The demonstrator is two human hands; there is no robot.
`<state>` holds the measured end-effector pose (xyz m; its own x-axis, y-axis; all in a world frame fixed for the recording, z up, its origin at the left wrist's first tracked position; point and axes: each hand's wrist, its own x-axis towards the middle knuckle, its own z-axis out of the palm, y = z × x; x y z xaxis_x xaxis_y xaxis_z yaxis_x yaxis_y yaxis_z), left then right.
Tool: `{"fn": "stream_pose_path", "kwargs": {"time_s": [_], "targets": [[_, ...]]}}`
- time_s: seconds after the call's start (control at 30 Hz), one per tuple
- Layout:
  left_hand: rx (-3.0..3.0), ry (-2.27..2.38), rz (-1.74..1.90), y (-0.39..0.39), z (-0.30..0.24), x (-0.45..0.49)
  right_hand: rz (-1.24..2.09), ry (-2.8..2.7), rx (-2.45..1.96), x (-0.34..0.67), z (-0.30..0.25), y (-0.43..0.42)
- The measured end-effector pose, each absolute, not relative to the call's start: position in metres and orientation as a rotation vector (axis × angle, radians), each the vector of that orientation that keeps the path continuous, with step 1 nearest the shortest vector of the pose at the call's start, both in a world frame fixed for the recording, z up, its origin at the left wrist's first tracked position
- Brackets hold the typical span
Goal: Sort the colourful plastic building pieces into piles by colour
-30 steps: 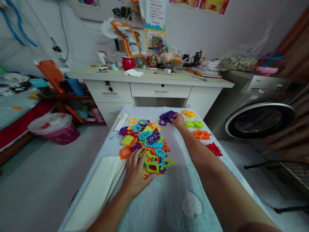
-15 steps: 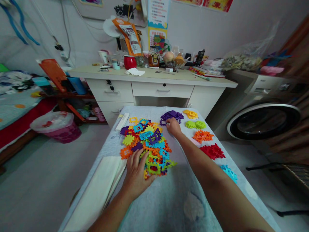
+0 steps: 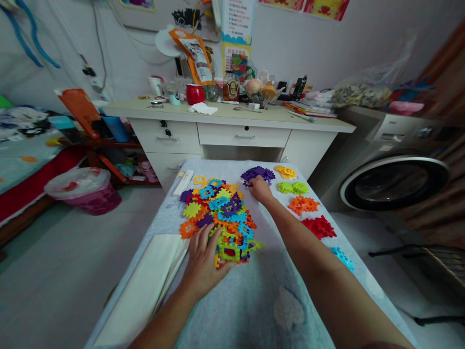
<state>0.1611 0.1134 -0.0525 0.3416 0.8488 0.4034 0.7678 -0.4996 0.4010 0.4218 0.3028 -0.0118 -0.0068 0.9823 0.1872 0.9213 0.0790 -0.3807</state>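
A heap of mixed-colour interlocking plastic pieces lies on the cloth-covered table. My left hand rests against its near left edge, fingers spread and touching the pieces, gripping none. Farther off, my right hand reaches to the near edge of a purple pile. Its fingers are pinched on a purple piece at that edge; the fingertips are partly hidden. Down the right side lie separate groups of yellow pieces, lime green pieces, orange pieces, red pieces and blue pieces.
A white folded cloth lies along the table's left side, with a white strip-shaped object beyond it. Behind stands a desk crowded with jars and packets. A washing machine is to the right, a lined pink bin to the left.
My right hand has settled closer against the purple pile, bringing the purple piece that stuck out at its near left edge in against it. My left hand stays at the mixed heap.
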Motion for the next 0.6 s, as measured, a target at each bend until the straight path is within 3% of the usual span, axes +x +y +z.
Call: {"fn": "stream_pose_path", "kwargs": {"time_s": [0.33, 0.6], "targets": [[2.42, 1.497, 0.878, 0.114, -0.051, 0.161, 0.034, -1.584, -1.944, 0.461, 0.009, 0.339], [2.439, 1.495, 0.864, 0.113, -0.05, 0.161, 0.1, -1.599, -1.79, 0.449, -0.008, 0.297]]}}
